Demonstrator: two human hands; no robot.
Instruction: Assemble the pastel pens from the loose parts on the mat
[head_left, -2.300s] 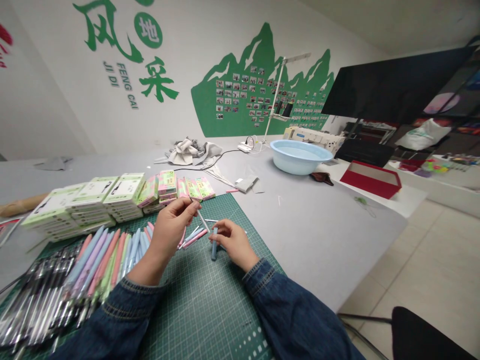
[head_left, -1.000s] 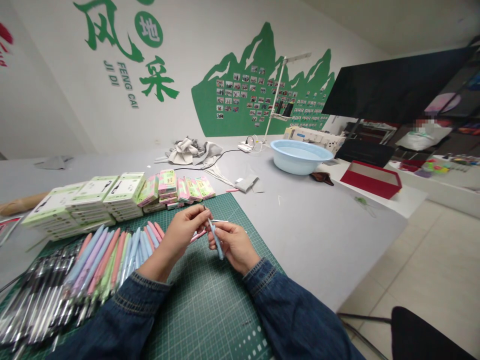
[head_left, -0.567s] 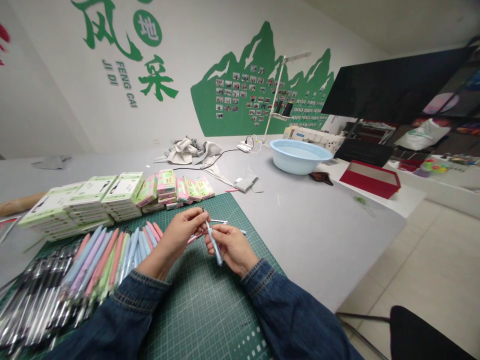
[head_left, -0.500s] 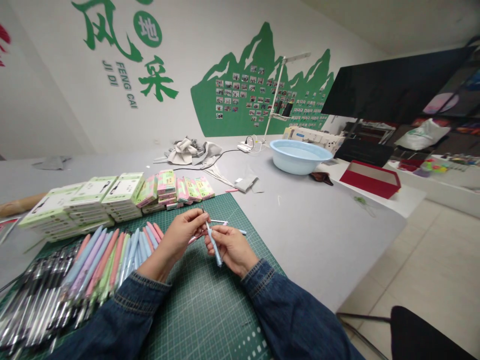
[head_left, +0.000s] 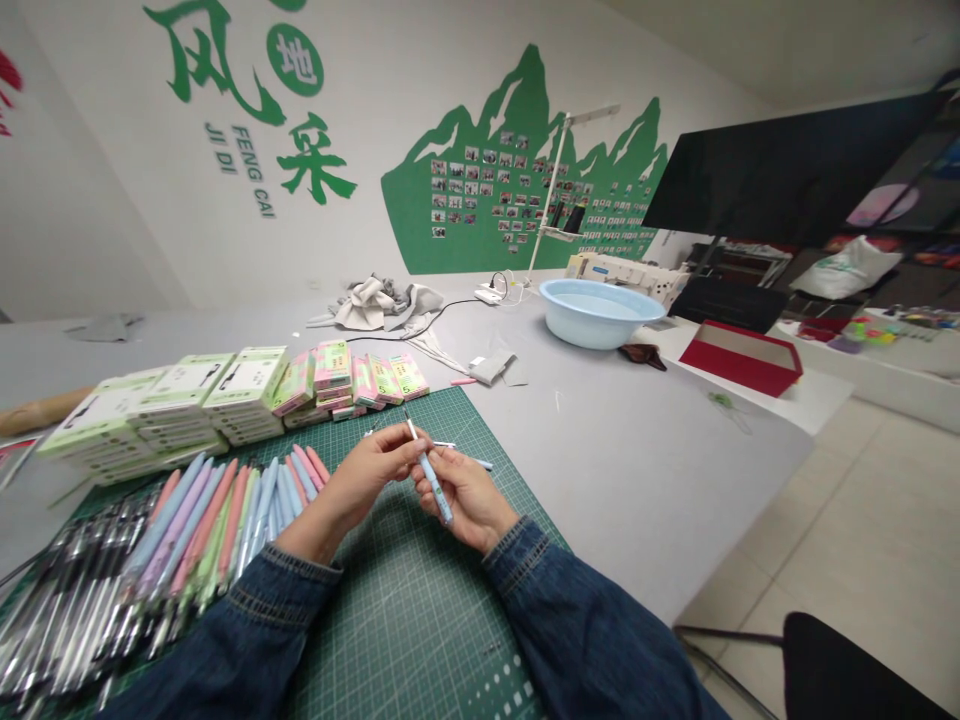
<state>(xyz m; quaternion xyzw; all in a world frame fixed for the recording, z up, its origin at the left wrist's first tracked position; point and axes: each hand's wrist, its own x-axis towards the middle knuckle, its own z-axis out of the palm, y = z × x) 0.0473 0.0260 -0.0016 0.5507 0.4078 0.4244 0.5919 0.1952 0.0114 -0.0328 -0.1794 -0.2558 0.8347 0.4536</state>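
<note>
Both hands meet above the green cutting mat (head_left: 390, 620), around one light blue pen (head_left: 436, 490). My right hand (head_left: 471, 492) is closed around its blue barrel. At the pen's thin upper end, which looks whitish with a dark tip, the fingers of my left hand (head_left: 379, 462) are pinched. Whether that thin part is a separate refill I cannot tell. Just beyond my fingers, partly hidden by them, lies another light blue pen (head_left: 484, 463) on the mat. Left of my left wrist is a row of pastel pens (head_left: 217, 510) in blue, purple, pink and green.
Many clear pen parts or refills with dark ends (head_left: 67, 590) lie at the left. Behind the pens stand stacked white-green boxes (head_left: 247, 385) and pink-green boxes (head_left: 334, 365). Grey cloth (head_left: 375, 303), a blue basin (head_left: 600, 315) and a red box (head_left: 742, 358) are farther back.
The pen has turned slightly between my hands, its lower end shifting a little right. My left fingers have moved slightly down and right along it, and more of the whitish upper part shows.
</note>
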